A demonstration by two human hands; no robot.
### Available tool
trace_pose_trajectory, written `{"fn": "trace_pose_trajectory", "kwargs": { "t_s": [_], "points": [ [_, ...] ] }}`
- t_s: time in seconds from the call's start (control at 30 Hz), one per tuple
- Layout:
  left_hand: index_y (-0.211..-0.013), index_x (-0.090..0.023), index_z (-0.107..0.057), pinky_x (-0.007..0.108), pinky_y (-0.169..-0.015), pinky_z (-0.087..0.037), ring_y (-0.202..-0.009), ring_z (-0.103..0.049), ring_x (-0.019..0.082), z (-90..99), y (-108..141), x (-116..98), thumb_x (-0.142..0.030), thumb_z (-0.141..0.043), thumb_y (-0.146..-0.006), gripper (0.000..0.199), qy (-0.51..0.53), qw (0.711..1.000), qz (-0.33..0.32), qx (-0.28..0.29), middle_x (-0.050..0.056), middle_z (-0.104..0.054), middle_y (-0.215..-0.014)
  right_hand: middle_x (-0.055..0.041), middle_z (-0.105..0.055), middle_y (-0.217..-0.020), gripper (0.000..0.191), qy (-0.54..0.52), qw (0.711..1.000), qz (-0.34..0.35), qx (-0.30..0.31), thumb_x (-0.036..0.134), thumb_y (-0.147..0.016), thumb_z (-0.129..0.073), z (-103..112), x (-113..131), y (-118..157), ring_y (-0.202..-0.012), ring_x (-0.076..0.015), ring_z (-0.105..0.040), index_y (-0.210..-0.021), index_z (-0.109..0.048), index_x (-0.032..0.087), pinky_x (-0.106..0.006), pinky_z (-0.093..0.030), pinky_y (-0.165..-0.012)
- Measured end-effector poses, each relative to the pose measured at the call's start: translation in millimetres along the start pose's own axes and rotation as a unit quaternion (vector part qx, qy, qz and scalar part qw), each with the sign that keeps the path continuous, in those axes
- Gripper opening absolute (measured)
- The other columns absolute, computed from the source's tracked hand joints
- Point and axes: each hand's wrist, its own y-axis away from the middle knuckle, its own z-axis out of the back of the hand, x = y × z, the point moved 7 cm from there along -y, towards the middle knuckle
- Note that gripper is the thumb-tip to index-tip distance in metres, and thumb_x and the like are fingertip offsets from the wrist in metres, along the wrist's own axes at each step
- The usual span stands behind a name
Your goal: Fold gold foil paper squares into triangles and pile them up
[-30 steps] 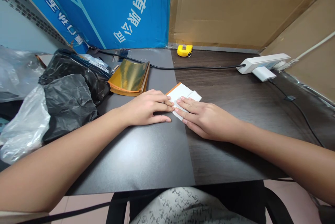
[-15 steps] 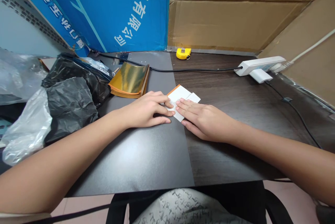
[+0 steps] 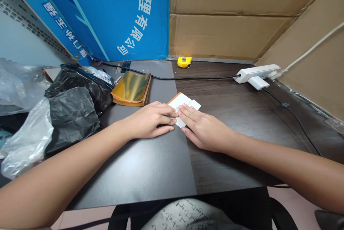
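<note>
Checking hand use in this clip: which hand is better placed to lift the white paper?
Probably the right hand: its fingers lie across the white paper, while the left hand only meets its edge.

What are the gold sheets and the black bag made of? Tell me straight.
The gold sheets look like thin metallic foil or foil-faced paper: a glossy, mirror-like sheen and a curled edge, orange layers beneath. The black bag looks like thin plastic film, with a soft sheen and sharp crinkles.

Right hand (image 3: pixel 204 127) on orange-edged white paper (image 3: pixel 182 100), left hand (image 3: pixel 147 121) against its edge
</note>
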Motion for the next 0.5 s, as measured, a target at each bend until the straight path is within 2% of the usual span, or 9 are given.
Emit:
{"fn": "trace_pose_trajectory", "kwargs": {
  "t_s": [0.23,0.5],
  "points": [
    [-0.104,-0.019,-0.075,0.038,-0.098,-0.050,-0.117,-0.067,0.022,0.1,-0.8,0.2,-0.030,-0.058,-0.100,0.021,-0.001,1.000,-0.003,-0.008,0.009,-0.074,-0.120,-0.0308,-0.048,-0.149,0.055,0.006,1.000,-0.023,-0.004,0.031,-0.103,-0.040,-3.7,-4.5,1.1,-0.143,-0.0368,-0.047,-0.138,-0.057,-0.008,-0.052,-0.047,-0.115],
    [-0.101,-0.018,-0.073,0.038,-0.097,-0.050,-0.121,-0.065,0.023,1.2,-3.4,-3.5,-0.029,-0.055,-0.101,0.021,-0.010,1.000,0.005,0.005,0.006,-0.073,-0.127,-0.0328,-0.053,-0.144,0.061,0.061,0.997,-0.041,-0.005,0.036,-0.103,-0.039,-0.6,-8.1,0.0,-0.138,-0.0409,-0.052,-0.137,-0.056,-0.012,-0.053,-0.047,-0.115]
  ]
}}
